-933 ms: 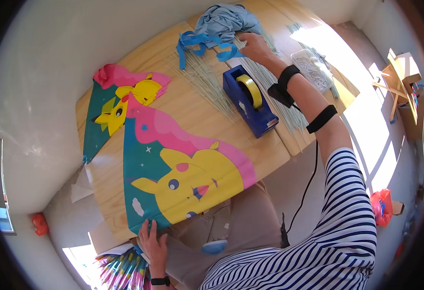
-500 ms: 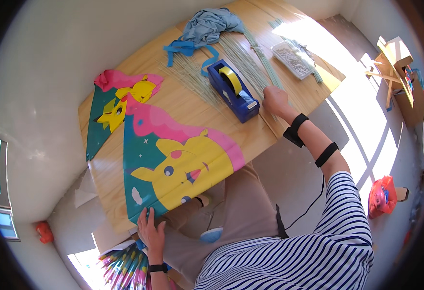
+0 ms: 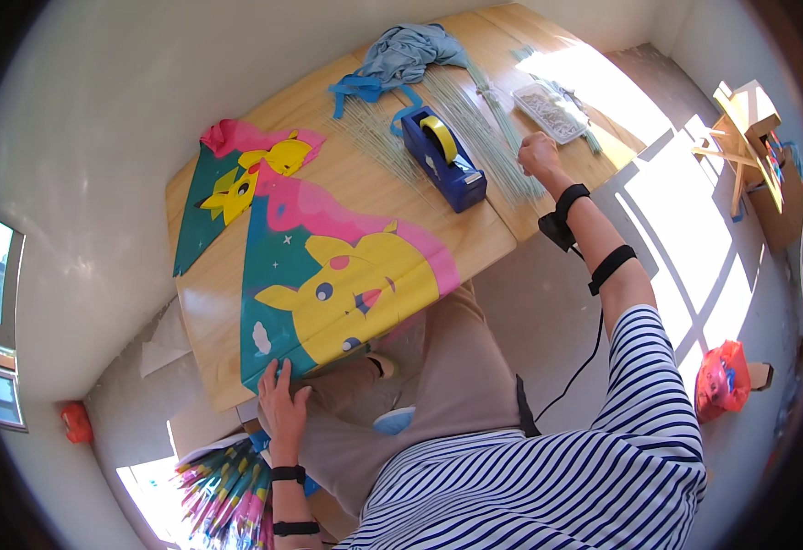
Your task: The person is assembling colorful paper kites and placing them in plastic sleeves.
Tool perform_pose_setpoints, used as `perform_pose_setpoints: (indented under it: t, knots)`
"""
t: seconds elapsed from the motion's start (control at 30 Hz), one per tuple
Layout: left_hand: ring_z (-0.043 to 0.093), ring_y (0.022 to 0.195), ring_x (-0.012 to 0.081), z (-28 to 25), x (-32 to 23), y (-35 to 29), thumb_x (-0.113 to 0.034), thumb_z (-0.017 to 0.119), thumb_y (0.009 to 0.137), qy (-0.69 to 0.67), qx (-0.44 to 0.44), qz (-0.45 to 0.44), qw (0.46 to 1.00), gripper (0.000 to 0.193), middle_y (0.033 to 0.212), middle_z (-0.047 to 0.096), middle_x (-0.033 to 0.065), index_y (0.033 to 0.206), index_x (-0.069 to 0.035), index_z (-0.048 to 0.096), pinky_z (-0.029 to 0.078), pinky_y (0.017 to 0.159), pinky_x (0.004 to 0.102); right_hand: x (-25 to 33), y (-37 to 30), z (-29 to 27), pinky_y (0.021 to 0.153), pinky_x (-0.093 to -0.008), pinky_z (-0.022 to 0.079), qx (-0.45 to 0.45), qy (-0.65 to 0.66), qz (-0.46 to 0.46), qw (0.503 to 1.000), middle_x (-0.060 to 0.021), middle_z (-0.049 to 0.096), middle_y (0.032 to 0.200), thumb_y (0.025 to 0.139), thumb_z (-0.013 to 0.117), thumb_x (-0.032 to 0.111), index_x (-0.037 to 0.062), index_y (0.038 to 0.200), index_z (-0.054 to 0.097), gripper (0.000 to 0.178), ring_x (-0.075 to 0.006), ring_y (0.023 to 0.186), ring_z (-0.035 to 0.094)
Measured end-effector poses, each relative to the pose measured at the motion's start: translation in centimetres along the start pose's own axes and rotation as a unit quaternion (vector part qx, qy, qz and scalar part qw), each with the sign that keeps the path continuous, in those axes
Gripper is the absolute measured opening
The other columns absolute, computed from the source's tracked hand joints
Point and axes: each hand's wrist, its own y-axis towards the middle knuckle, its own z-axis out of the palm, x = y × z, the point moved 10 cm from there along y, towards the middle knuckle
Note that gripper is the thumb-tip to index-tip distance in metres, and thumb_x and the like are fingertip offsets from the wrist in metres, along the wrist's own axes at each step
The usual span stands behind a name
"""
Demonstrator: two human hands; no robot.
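Head view, looking down over a striped sleeve and tan trousers at a wooden worktop [image 3: 497,240].

Nearest: left hand [image 3: 281,403] at the near worktop edge, fingers [image 3: 274,375] spread flat and pressing on the lower corner of a kite sheet [image 3: 346,289], teal, pink and yellow with a cartoon animal. Nothing is gripped; the palm-down press reads as pinning the thin sheet so it does not slide or curl. Below and behind those fingers, off the worktop, a bundle of folded kites [image 3: 227,495] in the same colours sits on the floor, likely stock within reach.

Beyond the left fingers, further up the sheet, a second smaller kite piece [image 3: 236,183] lies partly overlapping, pink tip pointing away.

Right hand [image 3: 539,154] is well apart from the left, out across the worktop with a black strap on the wrist. Fingers curled into a narrow, closed fist over a spread of thin pale green sticks [image 3: 493,147]; it probably pinches one or a few, but what is inside the fist cannot be told. Just left of those fingers stands a blue tape dispenser [image 3: 442,158] with a yellow roll, set between sheet and sticks, handy to either hand.

Beyond the right fingers: a small clear tray [image 3: 548,110] of small parts. Farthest left of them, a heap of blue-grey cloth [image 3: 410,55] with a blue ribbon [image 3: 365,90] trailing.
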Motion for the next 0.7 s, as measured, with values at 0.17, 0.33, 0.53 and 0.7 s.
perform_pose_setpoints:
  t: [0.17,0.33,0.53,0.7]
  knots:
    - [0.044,0.135,0.0410,-0.2,0.8,-0.3,-0.012,0.082,0.076,-0.003,-0.005,-0.001,1.000,0.071,0.150,0.048,0.0172,0.143,-0.006,0.057,0.037,0.114,0.0500,0.0,-0.3,-0.4,0.079,-0.0397,0.059,-0.010,-0.001,0.011,1.000,-0.0194,0.075,0.080,0.083,0.054,0.005,0.0030,0.087,0.077,0.024,-0.0303,0.073,0.076]
    - [0.044,0.138,0.0406,-0.2,1.2,-0.3,-0.014,0.081,0.076,-0.018,-0.023,-0.010,1.000,0.069,0.152,0.048,0.0179,0.141,-0.003,0.059,0.037,0.116,0.0485,4.5,-3.0,-3.4,0.081,-0.0421,0.056,-0.137,-0.063,-0.134,0.979,-0.0153,0.075,0.091,0.081,0.058,0.008,0.0103,0.085,0.076,0.018,-0.0347,0.090,0.073]
    - [0.051,0.131,0.0379,-2.9,0.6,-0.8,-0.009,0.078,0.080,-0.048,-0.132,-0.007,0.990,0.050,0.143,0.057,0.0157,0.128,0.000,0.065,0.040,0.113,0.0465,18.2,-20.5,0.9,0.067,-0.0419,0.051,-0.093,0.053,-0.461,0.881,-0.0118,0.064,0.085,0.090,0.066,0.002,0.0086,0.091,0.067,0.007,-0.0362,0.077,0.066]
    - [0.059,0.114,0.0363,-3.4,-2.3,0.0,-0.003,0.074,0.081,-0.103,-0.190,0.025,0.976,0.033,0.122,0.066,0.0143,0.114,0.000,0.069,0.045,0.102,0.0454,20.8,-32.2,15.1,0.064,-0.0444,0.051,0.046,-0.029,-0.561,0.826,-0.0121,0.057,0.085,0.078,0.064,0.000,0.0060,0.086,0.065,0.010,-0.0337,0.075,0.064]
